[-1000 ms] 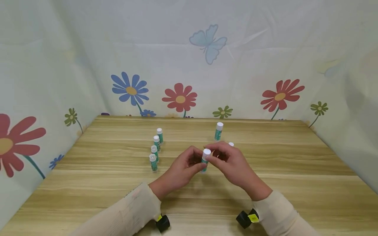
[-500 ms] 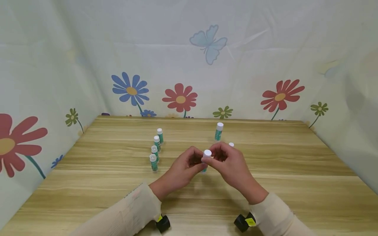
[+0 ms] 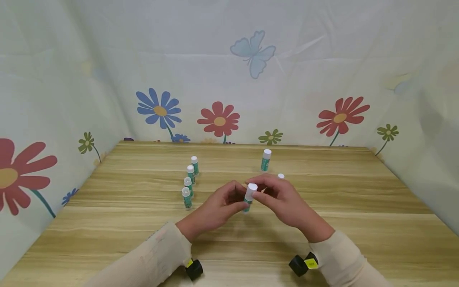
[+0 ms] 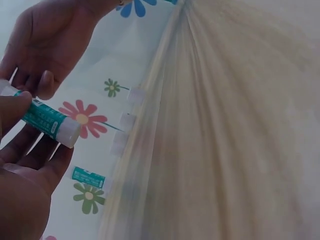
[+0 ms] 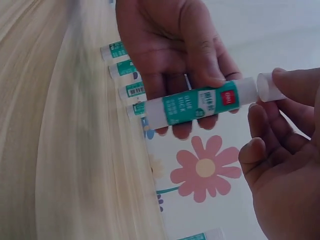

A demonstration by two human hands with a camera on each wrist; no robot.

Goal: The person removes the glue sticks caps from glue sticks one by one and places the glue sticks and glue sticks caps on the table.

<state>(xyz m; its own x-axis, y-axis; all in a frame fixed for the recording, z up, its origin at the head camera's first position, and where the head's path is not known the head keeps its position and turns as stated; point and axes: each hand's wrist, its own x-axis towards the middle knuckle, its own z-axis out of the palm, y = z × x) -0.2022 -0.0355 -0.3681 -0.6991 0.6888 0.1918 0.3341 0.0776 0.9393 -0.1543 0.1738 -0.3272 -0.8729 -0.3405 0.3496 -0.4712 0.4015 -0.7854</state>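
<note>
I hold a green-and-white glue stick with a translucent white cap (image 3: 249, 196) just above the middle of the light wooden table (image 3: 344, 223). My left hand (image 3: 215, 209) grips its green barrel, thumb and fingers curled round it. My right hand (image 3: 281, 199) pinches the cap between thumb and fingertips; in the right wrist view the cap (image 5: 269, 88) sits slightly off the white neck. To the left, four more green glue sticks with white caps (image 3: 189, 181) stand upright in a row on the table. Beyond my hands another capped green glue stick (image 3: 265, 160) stands alone, and the white top of one more glue stick (image 3: 281, 175) shows just behind my right hand.
</note>
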